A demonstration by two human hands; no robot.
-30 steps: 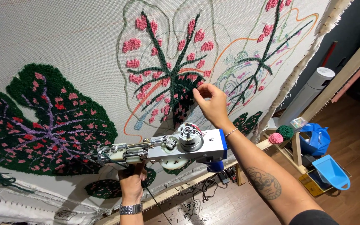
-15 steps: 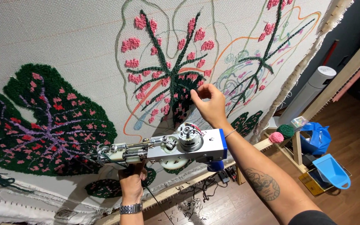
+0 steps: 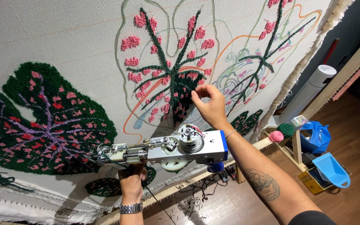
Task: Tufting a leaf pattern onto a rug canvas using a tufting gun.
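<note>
head view | your left hand [image 3: 132,185] stays closed round the tufting gun [image 3: 167,149] grip, below the middle leaf [image 3: 169,73] | your right hand [image 3: 209,106] has dropped slightly, fingertips pinched at that leaf's dark tufts; yarn held? cannot tell

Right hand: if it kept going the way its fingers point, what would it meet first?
Probably the cloth itself, at the dark green and pink leaf in the middle. The right hand has its fingertips pinched right at that tufted patch; whether they already touch is unclear.

Silver tufting gun [image 3: 176,150] held level, floral tufted cloth [image 3: 105,50] upright
</note>
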